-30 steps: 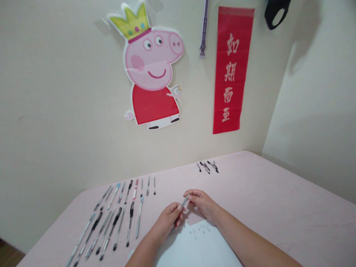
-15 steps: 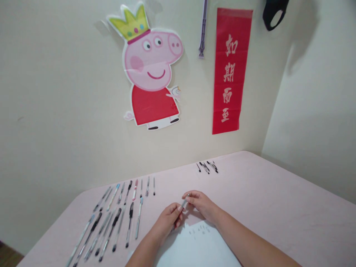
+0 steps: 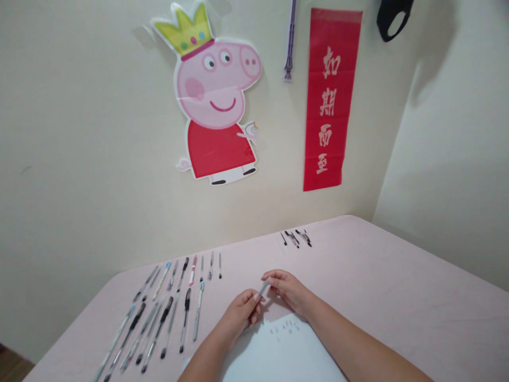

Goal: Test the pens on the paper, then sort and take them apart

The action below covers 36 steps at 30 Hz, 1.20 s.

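"rod point(image 3: 264, 287), slim and grey, probably a pen or part of one: where is it?"

"between the two hands, near the far edge of the white sheet point(image 3: 278, 358) on the pink-covered counter point(image 3: 382, 297). it slants, upper end toward the right."

"and how are the hands?"

"both pinching it. the left hand point(image 3: 242, 310) has thumb and fingers closed round the lower stretch; the right hand point(image 3: 284, 286) nips the upper end with its fingertips."

"how would it handle?"

"light and stiff, i'd guess, likely smooth plastic that could roll or slip in damp fingers. it doesn't look fragile, though anything that thin might crack if bent hard. i'd take it by the middle and steady one end with the other hand."

"any brand on it?"

"none i can read; the fingers cover much of it. the pens point(image 3: 186, 321) in two rows at the left are too blurred for labels as well."

"anything legible at all?"

"the red banner point(image 3: 333, 101) on the wall point(image 3: 99, 132): 如期而至, pale characters running top to bottom. the sheet has small grey marks point(image 3: 290, 324) near its far edge, but i can't tell whether they're writing."
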### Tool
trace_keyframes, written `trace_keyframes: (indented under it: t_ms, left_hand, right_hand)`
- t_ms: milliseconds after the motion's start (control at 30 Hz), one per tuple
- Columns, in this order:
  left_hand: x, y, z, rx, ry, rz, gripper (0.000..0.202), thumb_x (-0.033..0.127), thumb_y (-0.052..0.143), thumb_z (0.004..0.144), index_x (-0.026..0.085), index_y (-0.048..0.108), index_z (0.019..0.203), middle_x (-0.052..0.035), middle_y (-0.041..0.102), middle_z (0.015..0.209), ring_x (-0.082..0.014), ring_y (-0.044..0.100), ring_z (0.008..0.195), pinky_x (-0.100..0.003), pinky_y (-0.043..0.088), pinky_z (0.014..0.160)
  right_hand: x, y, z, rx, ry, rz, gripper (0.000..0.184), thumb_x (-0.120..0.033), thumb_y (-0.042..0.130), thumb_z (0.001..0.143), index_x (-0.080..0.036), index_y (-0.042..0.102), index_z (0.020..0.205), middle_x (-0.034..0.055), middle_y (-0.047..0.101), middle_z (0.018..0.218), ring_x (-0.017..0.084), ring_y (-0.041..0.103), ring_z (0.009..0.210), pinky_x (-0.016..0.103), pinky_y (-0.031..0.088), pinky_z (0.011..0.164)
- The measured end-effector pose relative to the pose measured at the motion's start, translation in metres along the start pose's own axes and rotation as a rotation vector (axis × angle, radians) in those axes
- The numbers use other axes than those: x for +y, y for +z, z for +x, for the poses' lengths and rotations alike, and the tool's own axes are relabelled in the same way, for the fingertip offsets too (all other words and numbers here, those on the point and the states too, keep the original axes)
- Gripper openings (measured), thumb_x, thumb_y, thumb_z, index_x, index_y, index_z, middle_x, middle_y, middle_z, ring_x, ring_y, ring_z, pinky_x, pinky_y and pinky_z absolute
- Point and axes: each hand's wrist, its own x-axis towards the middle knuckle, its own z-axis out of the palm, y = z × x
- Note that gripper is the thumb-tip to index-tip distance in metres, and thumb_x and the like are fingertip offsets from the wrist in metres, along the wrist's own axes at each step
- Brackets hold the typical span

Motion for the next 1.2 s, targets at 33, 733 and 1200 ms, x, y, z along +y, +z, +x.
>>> trace_keyframes:
  t_ms: [33,733,1200]
  left_hand:
    - [0.000,0.000,0.000,0.003,0.000,-0.003,0.040,0.054,0.062,0.070,0.015,0.056,0.076,0.0052,0.048,0.054,-0.0047,0.034,0.042,-0.021,0.018,0.044]
    - [-0.001,-0.001,0.002,-0.032,-0.012,0.018,0.043,0.058,0.062,0.070,0.016,0.053,0.077,0.0064,0.046,0.053,-0.0045,0.033,0.042,-0.022,0.015,0.044]
    - [-0.004,-0.002,0.003,-0.034,0.002,0.004,0.043,0.057,0.062,0.070,0.016,0.052,0.075,0.0063,0.046,0.053,-0.0047,0.034,0.043,-0.022,0.017,0.044]
  right_hand:
    - [-0.001,0.000,-0.001,-0.006,0.009,0.007,0.032,-0.038,0.078,0.059,-0.019,0.068,0.082,-0.0006,0.061,0.074,0.009,0.047,0.058,0.023,0.035,0.057]
    - [0.003,0.002,0.002,0.015,-0.054,-0.058,0.032,-0.042,0.076,0.061,-0.019,0.064,0.079,-0.0006,0.062,0.074,0.010,0.051,0.059,0.025,0.038,0.061]
    - [-0.001,0.002,-0.001,-0.064,-0.030,0.047,0.034,-0.037,0.078,0.062,-0.020,0.065,0.088,0.0010,0.065,0.088,0.009,0.054,0.063,0.025,0.039,0.064]
